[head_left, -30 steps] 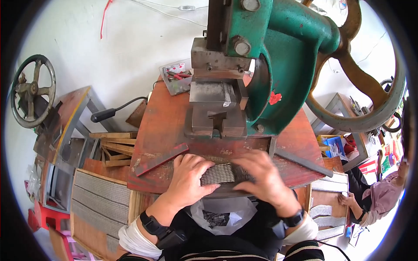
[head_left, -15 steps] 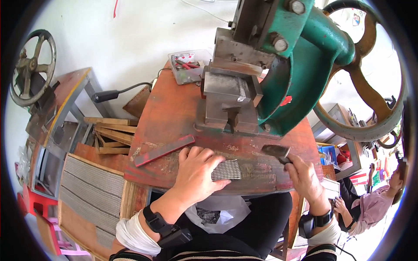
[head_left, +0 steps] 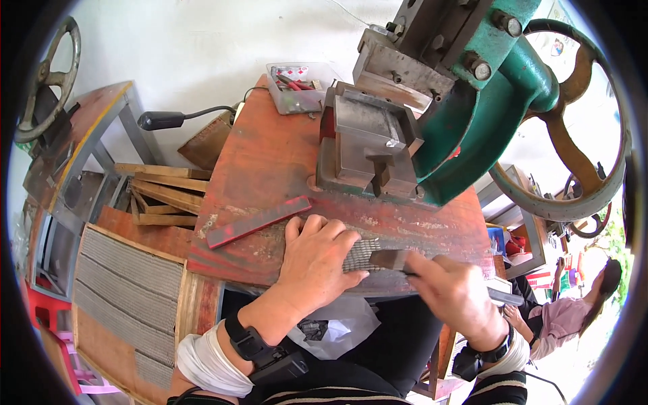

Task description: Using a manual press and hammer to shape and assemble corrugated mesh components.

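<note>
2 hands work at the front edge of the red bench [head_left: 270,162]: left hand [head_left: 314,260] flat on the ridged metal strip [head_left: 361,253], right hand [head_left: 455,293] closed around a dark bar [head_left: 391,260], aligning seemingly before pressing

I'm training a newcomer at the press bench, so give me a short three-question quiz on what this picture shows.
1. True or false: the left hand lies flat on the stack of thin metal strips.
2. What does the right hand grip? A) a red pen B) a flat metal bar C) the flywheel
3. Fill in: the red flat bar lies on the worktable to the person's ____ of the left hand.

Key: 1 true; 2 B; 3 left.
</note>
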Available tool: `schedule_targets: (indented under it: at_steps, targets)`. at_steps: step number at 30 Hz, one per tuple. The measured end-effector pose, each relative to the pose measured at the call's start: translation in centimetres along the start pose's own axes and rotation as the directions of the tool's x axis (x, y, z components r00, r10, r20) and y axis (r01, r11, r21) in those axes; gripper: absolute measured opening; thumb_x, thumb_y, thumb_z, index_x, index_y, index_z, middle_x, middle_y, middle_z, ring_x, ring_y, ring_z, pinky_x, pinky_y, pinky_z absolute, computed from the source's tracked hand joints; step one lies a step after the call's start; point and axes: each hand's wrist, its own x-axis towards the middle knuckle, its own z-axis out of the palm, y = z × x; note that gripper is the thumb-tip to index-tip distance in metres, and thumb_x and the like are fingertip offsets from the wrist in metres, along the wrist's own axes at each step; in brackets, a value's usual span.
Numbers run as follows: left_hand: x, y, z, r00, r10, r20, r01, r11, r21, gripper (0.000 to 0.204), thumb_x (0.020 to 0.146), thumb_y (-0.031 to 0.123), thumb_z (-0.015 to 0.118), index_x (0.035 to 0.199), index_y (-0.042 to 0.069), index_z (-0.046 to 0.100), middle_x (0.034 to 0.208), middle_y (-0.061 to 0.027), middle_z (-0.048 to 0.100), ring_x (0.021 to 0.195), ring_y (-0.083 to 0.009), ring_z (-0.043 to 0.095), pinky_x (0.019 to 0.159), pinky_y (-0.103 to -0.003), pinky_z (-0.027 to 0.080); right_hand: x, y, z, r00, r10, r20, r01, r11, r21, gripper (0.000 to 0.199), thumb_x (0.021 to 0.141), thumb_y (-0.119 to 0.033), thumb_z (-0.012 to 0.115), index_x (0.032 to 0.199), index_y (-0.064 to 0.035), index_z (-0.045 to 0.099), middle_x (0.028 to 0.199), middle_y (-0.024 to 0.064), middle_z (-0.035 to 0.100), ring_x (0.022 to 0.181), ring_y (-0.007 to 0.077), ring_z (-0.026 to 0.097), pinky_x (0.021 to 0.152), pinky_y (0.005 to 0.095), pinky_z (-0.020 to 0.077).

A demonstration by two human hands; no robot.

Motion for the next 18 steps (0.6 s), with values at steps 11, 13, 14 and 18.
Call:
schedule_targets:
  at_steps: [11,13,14,18]
  targets:
    - [0.2,0.0,0.1,1.0,-0.006,0.025,0.006,1.0,-0.001,0.052,0.066,0.034,0.084,0.11,0.011,0.068,0.108,-0.0035,0.062,0.109,-0.025,0.05,0.099,-0.046,0.032,0.3,-0.1,0.2,1.0,-0.002,0.01,0.002,0.999,-0.041,0.041,0.082,-0.019,0.074,0.122,-0.0169,0.064,0.066,0.0068,0.056,0.054,0.0284,0.062,0.049,0.0383,0.0512]
    - [0.0,0.0,0.0,1.0,0.002,0.019,-0.002,1.0,0.002,0.051,0.068,0.034,0.084,0.11,0.01,0.068,0.108,-0.0039,0.063,0.108,-0.0247,0.051,0.098,-0.046,0.032,0.4,-0.2,-0.4,1.0,0.003,-0.018,-0.003,1.0,-0.025,0.041,0.083,-0.019,0.074,0.122,-0.017,0.065,0.065,0.0067,0.056,0.054,0.0283,0.062,0.049,0.038,0.0513]
    - [-0.1,0.0,-0.1,1.0,0.0,0.019,0.0,1.0,-0.003,0.051,0.068,0.034,0.084,0.11,0.01,0.068,0.108,-0.004,0.063,0.109,-0.0248,0.051,0.098,-0.046,0.032,0.4,-0.1,-0.5,0.999,0.011,-0.04,-0.011,1.0,-0.012,0.041,0.083,-0.019,0.074,0.123,-0.0172,0.065,0.065,0.0064,0.056,0.053,0.028,0.062,0.049,0.0378,0.0515]
    - [0.1,0.0,0.0,1.0,-0.006,0.027,0.007,1.0,-0.012,0.055,0.064,0.033,0.085,0.11,0.011,0.068,0.108,-0.0033,0.062,0.108,-0.0256,0.05,0.099,-0.046,0.031,0.0,0.0,0.1,0.999,0.025,0.042,-0.023,0.998,-0.061,0.041,0.083,-0.02,0.074,0.123,-0.0176,0.065,0.065,0.0059,0.056,0.053,0.0267,0.062,0.049,0.0375,0.0517]
